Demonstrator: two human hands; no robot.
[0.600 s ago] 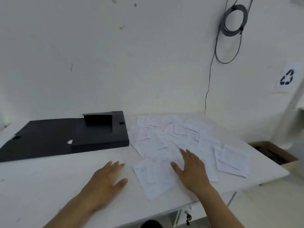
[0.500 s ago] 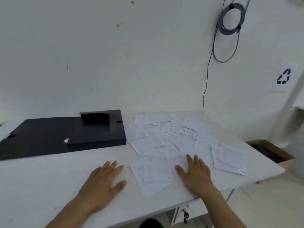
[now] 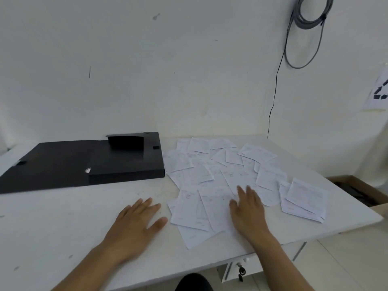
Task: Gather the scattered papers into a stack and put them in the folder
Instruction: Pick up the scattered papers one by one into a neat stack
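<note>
While the left hand (image 3: pixel 134 224) stays flat beside the papers (image 3: pixel 231 175), the right hand (image 3: pixel 247 208), fingers straight, has slid nearer; gathering barely begun, folder (image 3: pixel 84 164) open.

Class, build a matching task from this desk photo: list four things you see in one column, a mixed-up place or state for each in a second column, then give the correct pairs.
Column one:
1. left hand
2. right hand
3. black folder
4. coiled cable

Column two:
A. hangs on the wall
B. lies open at the left of the white table
C. rests flat on the scattered papers
D. rests flat on the bare tabletop

Pairs: 1-D, 2-C, 3-B, 4-A
</note>
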